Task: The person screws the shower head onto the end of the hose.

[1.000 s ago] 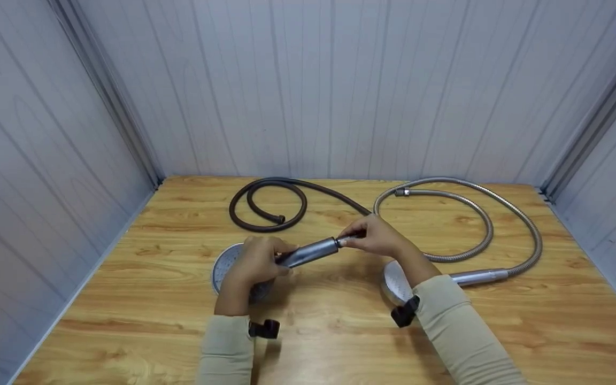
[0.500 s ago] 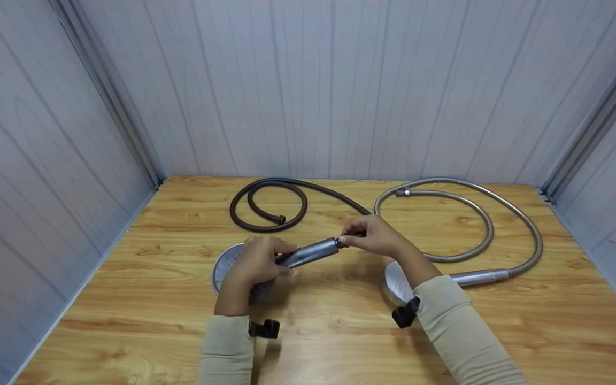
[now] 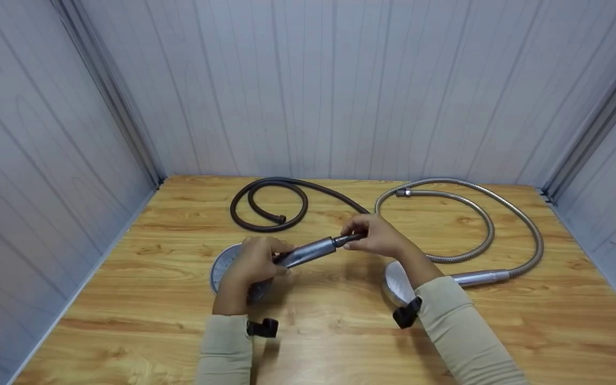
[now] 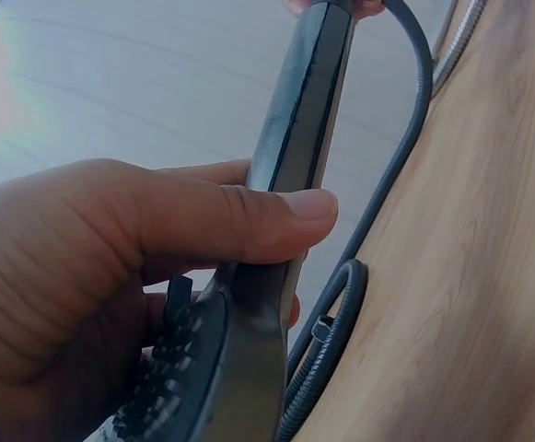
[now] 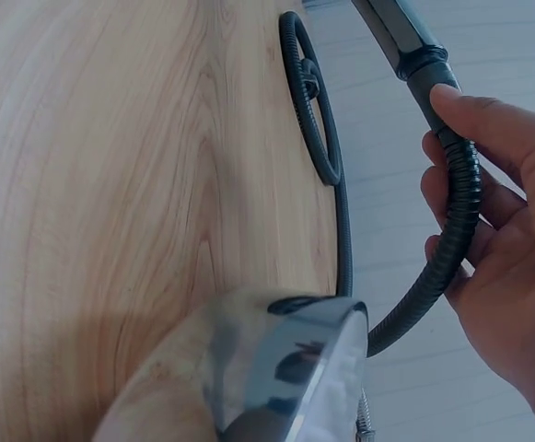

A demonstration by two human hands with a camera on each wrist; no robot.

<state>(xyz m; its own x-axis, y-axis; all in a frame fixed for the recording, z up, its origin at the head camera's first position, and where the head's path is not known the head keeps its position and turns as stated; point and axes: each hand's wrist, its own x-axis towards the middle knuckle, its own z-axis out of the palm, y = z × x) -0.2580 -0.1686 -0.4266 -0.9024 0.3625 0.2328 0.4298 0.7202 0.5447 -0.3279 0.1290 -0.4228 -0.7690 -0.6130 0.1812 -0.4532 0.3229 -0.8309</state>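
Observation:
My left hand [image 3: 254, 262] grips a dark grey shower head [image 3: 312, 252] by its handle, the spray face at the left and the handle slanting up to the right. In the left wrist view the thumb [image 4: 267, 221] lies across the handle near its neck. At the handle's far end my right hand [image 3: 375, 235] holds the end of a black shower hose [image 3: 335, 195]. In the right wrist view the thumb rests on the hose's smooth connector [image 5: 433, 99], and the other fingers curl behind the ribbed part. The connector meets the handle's end; how far it is screwed in I cannot tell.
Below my right forearm lies a chrome shower head [image 3: 398, 283], partly covered by the arm. Its silver hose [image 3: 537, 240] loops over the right side of the wooden table [image 3: 142, 299]. The black hose's free end [image 3: 280, 219] coils at the back left. Panelled walls [image 3: 308, 91] surround the table.
My right fingers have slid back from the joint along the hose, so more of the connector shows. The shower head has shifted slightly left; my left hand keeps its grip.

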